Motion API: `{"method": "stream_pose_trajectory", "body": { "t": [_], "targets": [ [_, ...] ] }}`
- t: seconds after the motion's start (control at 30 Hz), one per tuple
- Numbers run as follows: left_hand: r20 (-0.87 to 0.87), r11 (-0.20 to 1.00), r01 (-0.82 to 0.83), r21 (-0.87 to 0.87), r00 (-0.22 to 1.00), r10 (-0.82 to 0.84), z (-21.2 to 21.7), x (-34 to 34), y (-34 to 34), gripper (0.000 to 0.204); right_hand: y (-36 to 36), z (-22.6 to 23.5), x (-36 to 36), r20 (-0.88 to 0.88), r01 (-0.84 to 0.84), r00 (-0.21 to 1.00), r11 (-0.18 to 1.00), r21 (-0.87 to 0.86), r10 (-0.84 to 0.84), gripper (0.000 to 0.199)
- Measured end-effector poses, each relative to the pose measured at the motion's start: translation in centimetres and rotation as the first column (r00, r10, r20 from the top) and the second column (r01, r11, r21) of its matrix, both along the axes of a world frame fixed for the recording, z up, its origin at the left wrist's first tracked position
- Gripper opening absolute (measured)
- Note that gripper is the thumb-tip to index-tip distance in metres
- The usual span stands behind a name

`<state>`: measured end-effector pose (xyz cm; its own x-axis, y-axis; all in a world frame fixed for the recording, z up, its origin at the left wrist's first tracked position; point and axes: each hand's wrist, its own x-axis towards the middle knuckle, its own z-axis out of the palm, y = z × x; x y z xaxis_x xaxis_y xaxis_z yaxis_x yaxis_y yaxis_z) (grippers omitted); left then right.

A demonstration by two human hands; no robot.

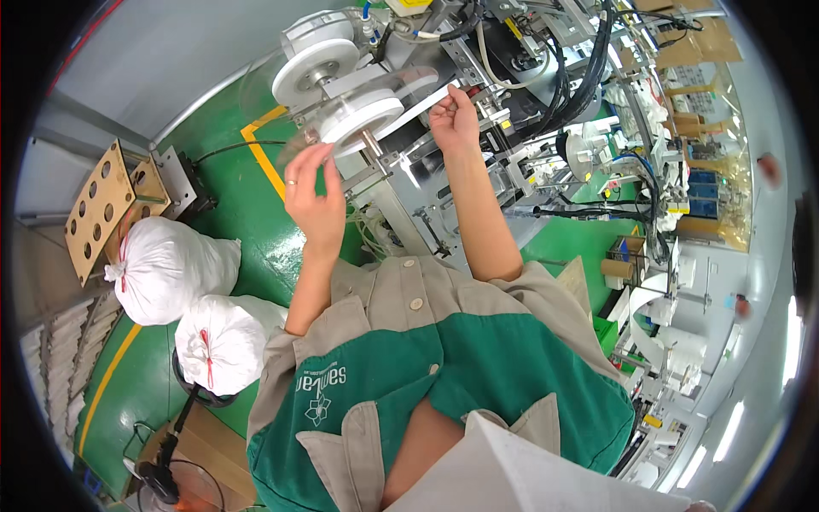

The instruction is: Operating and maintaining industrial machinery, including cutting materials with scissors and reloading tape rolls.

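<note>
My left hand [314,194], with a ring on one finger, is raised at the edge of a clear-flanged reel with a white core [363,115] mounted on a machine spindle; its fingertips touch the transparent flange. My right hand [454,119] is higher and to the right, pinching the white tape strip [422,107] that runs off the reel toward the machine. A second white reel [314,66] sits above and behind the first.
The grey machine [529,60] with black cables and hoses fills the top centre and right. On the green floor at left lie two tied white sacks [171,269] [223,341] beside a perforated wooden rack [102,205]. A fan [166,482] stands at lower left.
</note>
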<state>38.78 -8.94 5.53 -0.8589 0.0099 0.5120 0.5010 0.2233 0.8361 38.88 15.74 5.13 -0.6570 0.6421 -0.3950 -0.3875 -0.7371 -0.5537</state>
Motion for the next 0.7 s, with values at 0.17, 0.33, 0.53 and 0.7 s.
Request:
{"method": "stream_pose_trajectory", "body": {
  "t": [0.17, 0.33, 0.53, 0.7],
  "targets": [
    [0.069, 0.979, 0.202, 0.024, 0.977, -0.203, 0.2, -0.8, -2.1, 0.019, -0.2, 0.2, -0.7, 0.117, 0.121, 0.987, 0.991, -0.064, -0.113, 0.013],
    [0.114, 0.936, 0.348, 0.048, 0.929, -0.351, 0.8, -1.5, -4.2, 0.019, -0.2, 0.6, -1.3, 0.090, 0.178, 0.980, 0.984, 0.021, -0.179, 0.012],
    [0.165, 0.917, 0.396, 0.040, 0.903, -0.397, 1.1, -2.6, -7.1, 0.018, 0.2, -0.2, -1.5, 0.100, 0.195, 0.975, 0.980, 0.028, -0.197, 0.013],
    [0.217, 0.922, 0.383, 0.062, 0.896, -0.387, -0.1, -3.4, -8.6, 0.017, 0.1, -0.4, -1.5, 0.076, 0.180, 0.981, 0.983, 0.019, -0.181, 0.015]
  ]
}}
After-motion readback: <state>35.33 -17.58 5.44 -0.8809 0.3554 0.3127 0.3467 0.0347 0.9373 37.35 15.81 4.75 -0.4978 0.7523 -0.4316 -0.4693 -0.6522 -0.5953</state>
